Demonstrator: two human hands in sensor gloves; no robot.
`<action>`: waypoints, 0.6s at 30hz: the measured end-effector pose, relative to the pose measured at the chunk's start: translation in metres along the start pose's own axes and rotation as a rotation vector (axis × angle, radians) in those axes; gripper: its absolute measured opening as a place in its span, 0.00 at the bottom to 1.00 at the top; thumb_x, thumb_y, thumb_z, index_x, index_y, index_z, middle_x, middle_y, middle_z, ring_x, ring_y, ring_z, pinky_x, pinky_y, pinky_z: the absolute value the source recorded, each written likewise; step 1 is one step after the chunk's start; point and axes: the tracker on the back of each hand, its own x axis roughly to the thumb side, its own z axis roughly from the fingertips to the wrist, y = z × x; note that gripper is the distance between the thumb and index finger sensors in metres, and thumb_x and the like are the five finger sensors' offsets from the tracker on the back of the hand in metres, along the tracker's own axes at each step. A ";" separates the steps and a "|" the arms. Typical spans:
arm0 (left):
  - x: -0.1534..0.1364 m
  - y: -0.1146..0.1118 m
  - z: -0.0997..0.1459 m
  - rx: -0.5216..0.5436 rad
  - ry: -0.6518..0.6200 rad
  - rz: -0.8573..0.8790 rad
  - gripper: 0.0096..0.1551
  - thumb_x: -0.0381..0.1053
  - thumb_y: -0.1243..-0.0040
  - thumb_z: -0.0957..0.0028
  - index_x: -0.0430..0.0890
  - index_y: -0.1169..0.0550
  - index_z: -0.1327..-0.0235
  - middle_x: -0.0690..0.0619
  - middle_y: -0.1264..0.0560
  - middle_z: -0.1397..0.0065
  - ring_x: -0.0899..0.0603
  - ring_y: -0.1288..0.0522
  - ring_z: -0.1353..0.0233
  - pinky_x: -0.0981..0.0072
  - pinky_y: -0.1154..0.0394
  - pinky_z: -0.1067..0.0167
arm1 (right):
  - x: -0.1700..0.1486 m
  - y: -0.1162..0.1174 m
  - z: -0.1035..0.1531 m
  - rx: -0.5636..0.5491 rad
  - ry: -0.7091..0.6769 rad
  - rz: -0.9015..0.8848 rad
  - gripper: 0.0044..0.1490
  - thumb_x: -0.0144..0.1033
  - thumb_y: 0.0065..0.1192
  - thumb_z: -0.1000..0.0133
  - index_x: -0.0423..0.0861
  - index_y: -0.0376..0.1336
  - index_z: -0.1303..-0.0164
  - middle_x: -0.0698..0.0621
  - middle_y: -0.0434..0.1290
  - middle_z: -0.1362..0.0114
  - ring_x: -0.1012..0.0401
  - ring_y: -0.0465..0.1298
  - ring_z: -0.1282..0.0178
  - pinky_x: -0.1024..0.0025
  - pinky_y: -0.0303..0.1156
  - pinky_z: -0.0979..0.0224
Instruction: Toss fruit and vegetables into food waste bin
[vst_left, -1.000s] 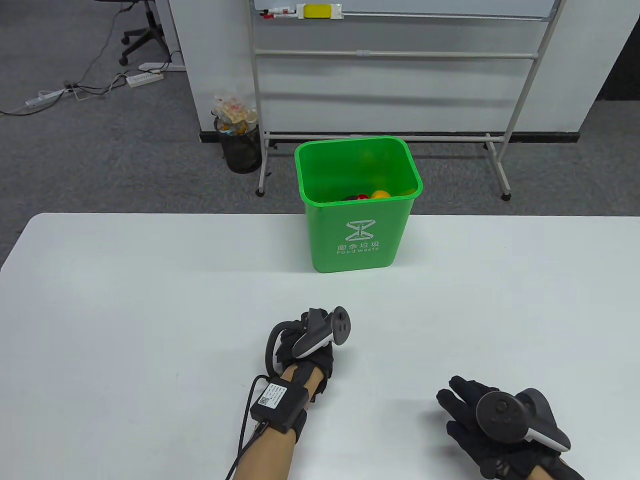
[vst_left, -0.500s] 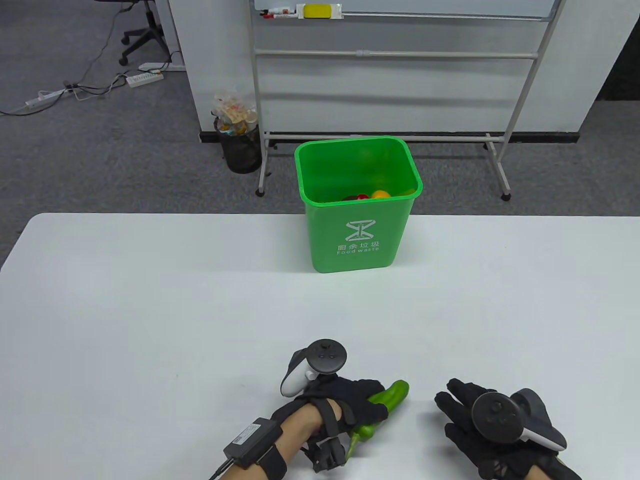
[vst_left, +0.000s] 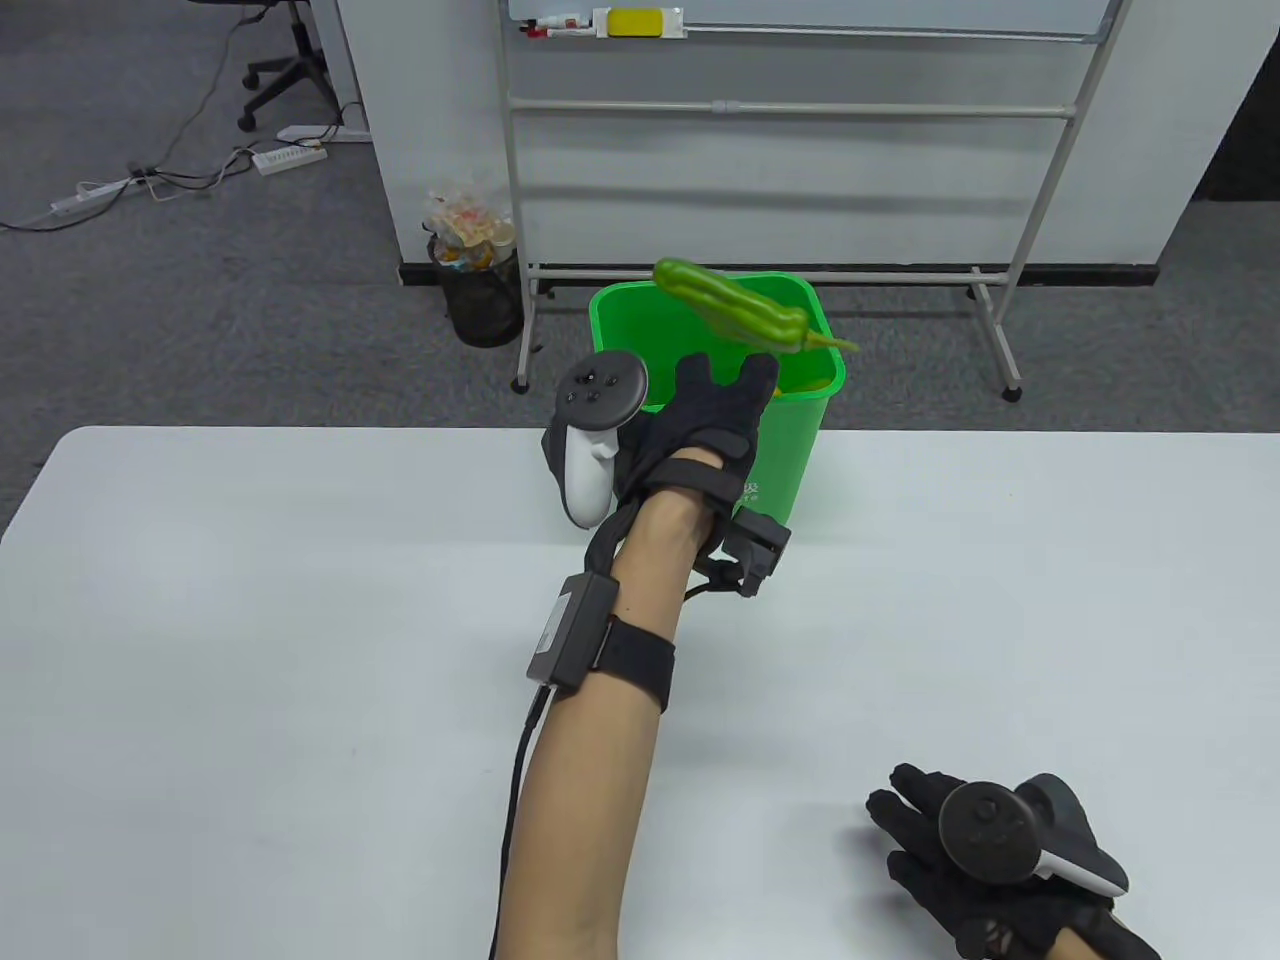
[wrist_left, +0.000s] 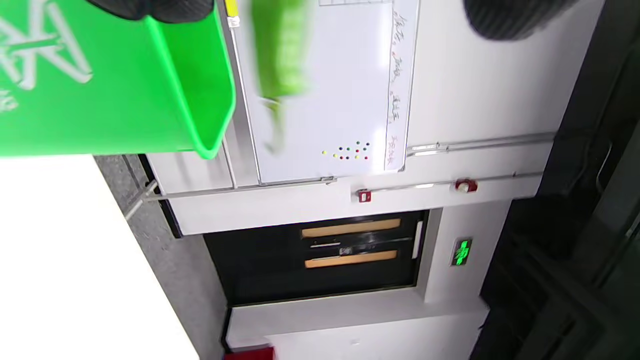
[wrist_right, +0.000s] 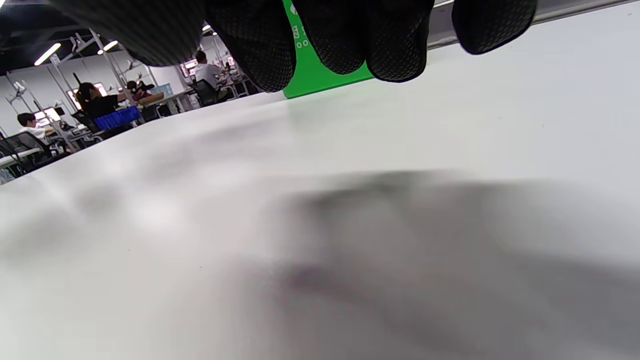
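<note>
A green chilli pepper (vst_left: 735, 305) is in the air above the green food waste bin (vst_left: 800, 440), free of any hand. It shows as a green blur in the left wrist view (wrist_left: 280, 55). My left hand (vst_left: 715, 400) is raised in front of the bin's near wall with fingers spread open and empty. My right hand (vst_left: 915, 815) rests flat on the white table (vst_left: 250, 600) at the bottom right, empty. The bin also shows in the left wrist view (wrist_left: 125, 90) and the right wrist view (wrist_right: 320, 75).
A whiteboard stand (vst_left: 790, 150) and a black mesh waste basket (vst_left: 482, 290) stand on the floor behind the table. An office chair (vst_left: 285, 70) and power strips (vst_left: 290, 157) are at the far left.
My left hand picked the pepper up near the table's front edge, swung forward to the bin and let it go. The pepper now flies over the bin. My right hand stayed put.
</note>
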 end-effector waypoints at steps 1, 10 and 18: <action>-0.009 0.004 0.004 -0.003 0.005 0.018 0.63 0.72 0.50 0.49 0.30 0.61 0.28 0.23 0.58 0.23 0.18 0.45 0.26 0.26 0.42 0.33 | 0.000 0.000 0.000 0.001 -0.001 0.000 0.44 0.53 0.55 0.49 0.46 0.57 0.23 0.40 0.54 0.17 0.38 0.61 0.18 0.31 0.56 0.24; -0.018 0.029 0.049 -0.087 -0.207 0.184 0.59 0.72 0.52 0.48 0.34 0.57 0.25 0.26 0.55 0.21 0.20 0.44 0.25 0.27 0.41 0.32 | -0.004 0.004 -0.002 0.032 0.021 -0.006 0.44 0.53 0.55 0.49 0.46 0.57 0.23 0.40 0.54 0.17 0.38 0.61 0.18 0.31 0.55 0.24; 0.028 0.006 0.148 -0.031 -0.668 -0.251 0.55 0.71 0.48 0.51 0.38 0.48 0.24 0.30 0.47 0.21 0.22 0.39 0.25 0.27 0.39 0.33 | 0.011 -0.003 -0.001 -0.098 -0.017 0.005 0.44 0.53 0.56 0.49 0.46 0.57 0.23 0.40 0.54 0.17 0.38 0.61 0.18 0.30 0.55 0.24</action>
